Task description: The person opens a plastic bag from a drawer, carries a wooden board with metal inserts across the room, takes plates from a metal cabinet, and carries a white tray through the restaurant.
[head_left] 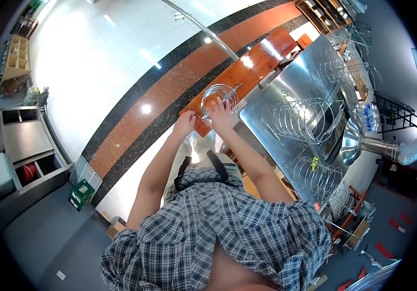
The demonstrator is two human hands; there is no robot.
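A spiral metal wire rack (213, 93) lies over the near end of an orange-brown wooden bench (247, 68). My right hand (219, 114) rests on the coil's near side, with its fingers spread over the wires. To its left, my left hand (185, 121) is closed at the bench's edge, pinching something thin at the coil's lower left end; what it is stays too small to make out. A steel table (261, 109) stands right of the bench, bearing another large wire coil (298, 119).
More wire coils (315, 177) stand at the table's near end, one with a yellow clip (314, 163). A metal duct (380, 145) is at the right. Steel cabinets (29, 140) and a green box (81, 194) are at the left.
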